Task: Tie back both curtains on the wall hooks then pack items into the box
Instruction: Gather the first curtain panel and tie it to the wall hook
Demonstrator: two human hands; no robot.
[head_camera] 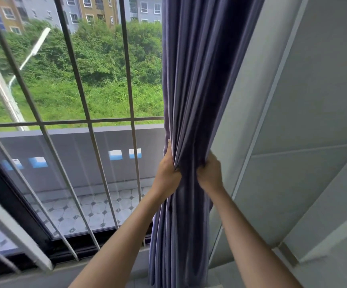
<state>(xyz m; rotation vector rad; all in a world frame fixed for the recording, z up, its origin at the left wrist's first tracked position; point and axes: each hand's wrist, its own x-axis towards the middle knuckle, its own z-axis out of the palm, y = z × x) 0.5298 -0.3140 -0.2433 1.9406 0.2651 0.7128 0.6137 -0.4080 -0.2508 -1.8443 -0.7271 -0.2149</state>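
Observation:
A purple-blue curtain hangs in gathered folds at the right side of the window, next to the grey wall. My left hand grips the curtain's left edge at mid height, fingers curled into the folds. My right hand clutches the right side of the same bunch, beside the wall. Between the two hands the fabric is squeezed into a narrow bundle. No wall hook, tieback or box shows in the head view.
Metal window bars and the glass pane fill the left half. Beyond them lie a tiled balcony, a low parapet, greenery and apartment blocks. A grey panelled wall stands to the right of the curtain.

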